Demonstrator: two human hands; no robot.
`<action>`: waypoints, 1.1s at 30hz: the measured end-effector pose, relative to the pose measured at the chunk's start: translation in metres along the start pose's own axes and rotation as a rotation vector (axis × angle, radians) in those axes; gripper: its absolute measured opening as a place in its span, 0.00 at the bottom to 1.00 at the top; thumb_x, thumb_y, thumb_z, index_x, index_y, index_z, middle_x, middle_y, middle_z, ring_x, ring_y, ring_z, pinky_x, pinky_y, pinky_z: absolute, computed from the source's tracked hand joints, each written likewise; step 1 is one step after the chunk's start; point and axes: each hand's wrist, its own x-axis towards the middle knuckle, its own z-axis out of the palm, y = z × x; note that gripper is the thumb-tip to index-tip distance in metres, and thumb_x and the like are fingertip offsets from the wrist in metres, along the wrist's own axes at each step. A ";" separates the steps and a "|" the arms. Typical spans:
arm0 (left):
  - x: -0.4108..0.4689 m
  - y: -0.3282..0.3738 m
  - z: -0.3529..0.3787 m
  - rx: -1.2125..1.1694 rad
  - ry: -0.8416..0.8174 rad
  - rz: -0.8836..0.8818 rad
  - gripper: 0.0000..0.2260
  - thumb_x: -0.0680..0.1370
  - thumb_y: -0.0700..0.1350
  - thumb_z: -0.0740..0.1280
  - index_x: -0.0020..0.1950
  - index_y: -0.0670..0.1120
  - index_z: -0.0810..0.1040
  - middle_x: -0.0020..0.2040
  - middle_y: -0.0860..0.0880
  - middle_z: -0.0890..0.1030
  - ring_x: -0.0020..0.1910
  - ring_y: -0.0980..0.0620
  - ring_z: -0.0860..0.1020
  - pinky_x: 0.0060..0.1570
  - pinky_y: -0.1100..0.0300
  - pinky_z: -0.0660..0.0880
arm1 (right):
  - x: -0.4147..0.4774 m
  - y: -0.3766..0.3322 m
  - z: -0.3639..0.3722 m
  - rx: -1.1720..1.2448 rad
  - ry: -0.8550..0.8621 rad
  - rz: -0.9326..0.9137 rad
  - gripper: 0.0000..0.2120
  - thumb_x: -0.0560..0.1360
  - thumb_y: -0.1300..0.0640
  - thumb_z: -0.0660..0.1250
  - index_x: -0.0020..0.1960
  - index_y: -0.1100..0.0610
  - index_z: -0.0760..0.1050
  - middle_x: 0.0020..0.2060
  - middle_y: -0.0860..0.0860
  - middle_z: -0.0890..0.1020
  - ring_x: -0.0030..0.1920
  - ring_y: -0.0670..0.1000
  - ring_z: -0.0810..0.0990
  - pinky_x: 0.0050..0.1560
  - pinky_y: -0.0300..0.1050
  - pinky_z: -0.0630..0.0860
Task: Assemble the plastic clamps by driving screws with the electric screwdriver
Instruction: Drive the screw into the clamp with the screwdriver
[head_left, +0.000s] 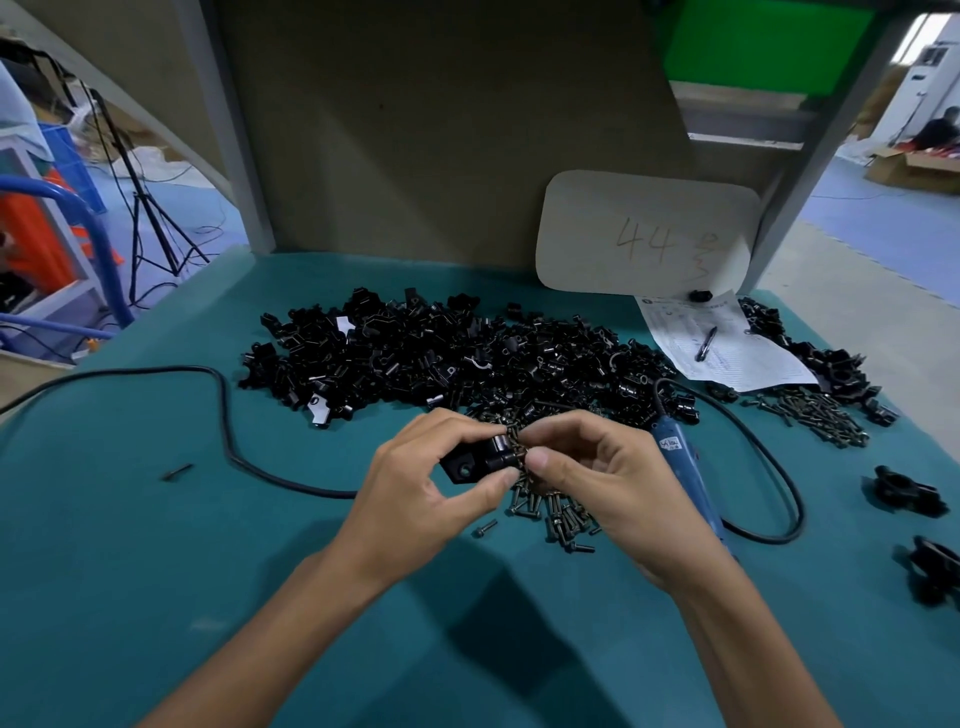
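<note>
My left hand grips a black plastic clamp above the teal table. My right hand pinches a small dark screw at the clamp's right end, thumb and forefinger closed on it. The blue electric screwdriver lies on the table just right of my right hand, partly hidden behind it, its black cord looping to the right. Several loose screws lie in a heap under my hands. A large pile of black clamp parts spreads behind them.
A second heap of screws and more black parts sit at the right, with a paper sheet and pen. Assembled clamps lie near the right edge. A black cable crosses the left side. A card marked 44 leans at the back.
</note>
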 end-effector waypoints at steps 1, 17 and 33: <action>0.000 0.001 0.000 0.008 -0.008 0.012 0.14 0.74 0.51 0.74 0.56 0.47 0.84 0.51 0.56 0.82 0.52 0.53 0.80 0.53 0.61 0.75 | 0.001 0.001 -0.001 -0.011 0.006 0.011 0.06 0.73 0.54 0.73 0.49 0.54 0.85 0.41 0.51 0.86 0.41 0.47 0.82 0.44 0.37 0.78; -0.004 -0.007 0.002 -0.007 -0.069 -0.053 0.13 0.76 0.54 0.73 0.58 0.51 0.82 0.52 0.58 0.81 0.54 0.53 0.80 0.54 0.63 0.75 | -0.001 0.019 -0.050 -0.878 0.083 0.082 0.28 0.74 0.24 0.53 0.50 0.45 0.77 0.43 0.44 0.82 0.44 0.45 0.81 0.44 0.49 0.79; -0.011 -0.018 0.004 0.151 -0.311 -0.267 0.12 0.80 0.68 0.53 0.59 0.64 0.64 0.52 0.63 0.71 0.56 0.65 0.67 0.47 0.66 0.67 | -0.018 0.049 -0.111 0.487 0.716 0.386 0.11 0.80 0.48 0.64 0.51 0.56 0.74 0.35 0.53 0.79 0.31 0.52 0.81 0.31 0.43 0.79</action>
